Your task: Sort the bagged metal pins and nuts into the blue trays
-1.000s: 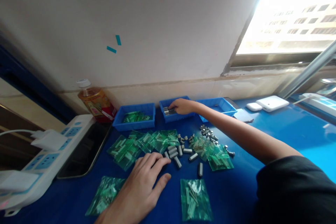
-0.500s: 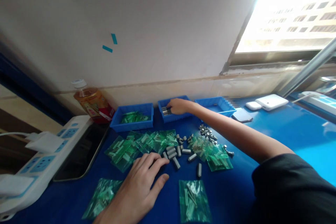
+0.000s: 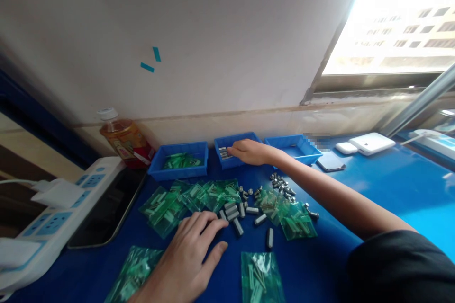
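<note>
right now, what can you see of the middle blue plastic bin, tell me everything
The middle blue plastic bin is a low, open-topped rectangular box, upright on the glossy blue tabletop, between the left blue bin and the right blue bin. Silvery metal bars lie side by side at its visible left end. The person's right hand hides much of the inside and part of the rim; whether it touches the bin is unclear.

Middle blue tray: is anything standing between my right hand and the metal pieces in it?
Nothing visible is in the way. Your right hand is over the right part of the middle blue tray, with its fingertips right by the metal pieces. Whether it grips one is hidden.
</note>
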A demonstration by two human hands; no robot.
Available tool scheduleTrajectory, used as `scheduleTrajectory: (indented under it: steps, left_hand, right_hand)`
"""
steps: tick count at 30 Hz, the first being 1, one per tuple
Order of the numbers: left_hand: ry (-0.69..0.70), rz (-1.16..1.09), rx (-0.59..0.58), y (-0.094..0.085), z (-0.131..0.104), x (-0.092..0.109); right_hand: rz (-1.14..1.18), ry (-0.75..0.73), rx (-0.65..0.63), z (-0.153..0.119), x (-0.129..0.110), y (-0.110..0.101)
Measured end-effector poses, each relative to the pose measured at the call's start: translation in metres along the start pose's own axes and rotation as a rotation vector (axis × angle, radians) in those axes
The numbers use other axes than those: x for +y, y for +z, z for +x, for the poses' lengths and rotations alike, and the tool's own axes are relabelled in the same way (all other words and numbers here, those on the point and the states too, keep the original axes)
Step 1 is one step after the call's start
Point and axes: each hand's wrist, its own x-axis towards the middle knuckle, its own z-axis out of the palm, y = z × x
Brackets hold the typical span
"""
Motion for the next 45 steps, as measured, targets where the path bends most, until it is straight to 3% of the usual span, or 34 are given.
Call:
scheduleTrajectory:
  steps: [7,25,30,33,36,38,41,45]
  left_hand:
    - [0.018,0.042,0.005,0.003,-0.001,-0.002]
    - [0.033,0.106,-0.014,0.005,-0.004,0.006]
    - [0.038,0.112,0.015,0.006,-0.004,0.007]
    - [0.006,0.110,0.034,0.005,-0.004,0.007]
    - [-0.018,0.099,0.055,0.007,-0.002,0.005]
    - [-0.019,0.078,0.078,0.010,-0.001,0.004]
    - [-0.034,0.028,0.114,0.015,0.000,-0.001]
    - [-0.073,-0.028,0.149,0.017,0.003,-0.010]
  right_hand:
    - [0.016,-0.063,-0.019,-0.010,-0.005,0.002]
    - [0.029,0.155,-0.041,-0.008,-0.017,0.006]
    - [0.016,0.130,-0.036,-0.012,-0.018,0.001]
    - [0.004,0.059,0.182,-0.035,-0.026,0.003]
    - [0.022,-0.050,0.402,-0.076,-0.045,0.017]
    - [0.079,-0.127,0.412,-0.107,-0.061,0.033]
    - [0.104,-0.224,0.322,-0.142,-0.082,0.057]
    - [0.119,-0.277,0.278,-0.155,-0.092,0.070]
